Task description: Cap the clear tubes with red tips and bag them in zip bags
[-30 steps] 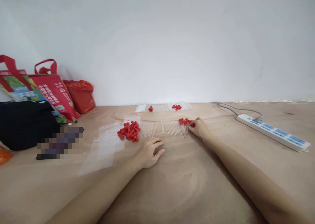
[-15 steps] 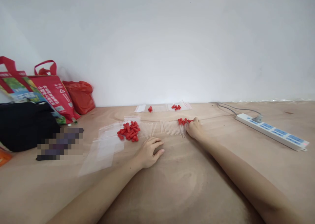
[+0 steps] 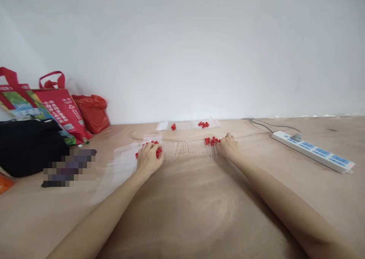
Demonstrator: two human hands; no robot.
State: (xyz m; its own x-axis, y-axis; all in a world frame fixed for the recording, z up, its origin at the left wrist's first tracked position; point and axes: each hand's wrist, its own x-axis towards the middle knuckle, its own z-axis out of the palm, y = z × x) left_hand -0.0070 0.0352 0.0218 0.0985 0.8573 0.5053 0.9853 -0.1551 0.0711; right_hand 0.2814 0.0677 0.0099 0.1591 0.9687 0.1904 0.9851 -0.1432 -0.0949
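My left hand [image 3: 149,158] is over the pile of red rubber dropper bulbs [image 3: 159,151] on the left, its fingers curled down among them. Its fingertips are partly hidden. My right hand [image 3: 227,147] rests at the right end of the row of thin clear dropper tubes [image 3: 198,149], fingers bent together. Against its left side are several droppers with red bulbs [image 3: 213,141] on their tops; what its fingers hold is hidden. Between the hands lies another row of clear tubes [image 3: 170,150], without bulbs.
Clear plastic bags [image 3: 122,171] lie under and beside the pile. Further back are a bag with red bulbs [image 3: 203,124], more tubes [image 3: 184,125] and a small red clump [image 3: 173,126]. A power strip [image 3: 313,152] lies right; shopping bags [image 3: 61,112] and a black bag [image 3: 31,147] stand left.
My left hand has moved left and away from me, from the bare wood in front of the tubes onto the red bulb pile. My right hand has stayed nearly in place.
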